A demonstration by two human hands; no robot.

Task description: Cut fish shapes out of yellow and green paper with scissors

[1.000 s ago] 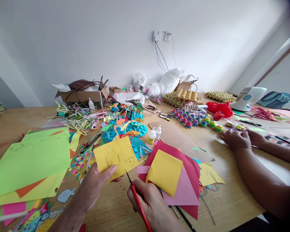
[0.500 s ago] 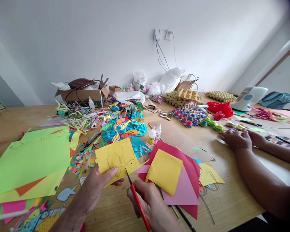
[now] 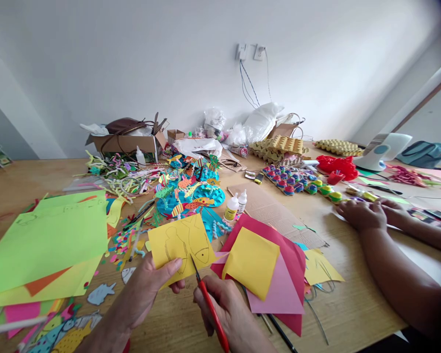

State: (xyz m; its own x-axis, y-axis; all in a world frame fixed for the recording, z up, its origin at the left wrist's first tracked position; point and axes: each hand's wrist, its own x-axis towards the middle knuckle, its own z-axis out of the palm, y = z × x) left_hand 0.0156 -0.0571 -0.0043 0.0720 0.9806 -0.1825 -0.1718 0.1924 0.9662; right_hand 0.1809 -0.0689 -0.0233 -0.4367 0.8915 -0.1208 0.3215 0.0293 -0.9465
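Note:
A yellow sheet of paper (image 3: pixel 174 240) with fish drawn on it in dark outline is pinched in my left hand (image 3: pixel 152 279), thumb on top and fingers beneath. My right hand (image 3: pixel 224 304) grips red-handled scissors (image 3: pixel 210 299), whose blades meet the sheet between the drawn fish; whether the blades are apart is hard to see. Right of the scissors lies a yellow paper square (image 3: pixel 253 262) on pink paper (image 3: pixel 279 294) and red paper (image 3: pixel 294 255). A grey paper fish (image 3: pixel 101 294) rests on the table left of my left forearm.
Green paper sheets (image 3: pixel 59 245) cover the left of the table. Two glue bottles (image 3: pixel 231 207) stand behind the work, beside a blue piece with paper fish (image 3: pixel 185 191). Painted egg cartons (image 3: pixel 290 181) lie farther right. A co-worker's hands (image 3: pixel 363 213) and forearms reach in from the right.
The whole view has shifted slightly, so things sit a little farther right. My hands, the yellow sheet and the scissors keep nearly the same arrangement.

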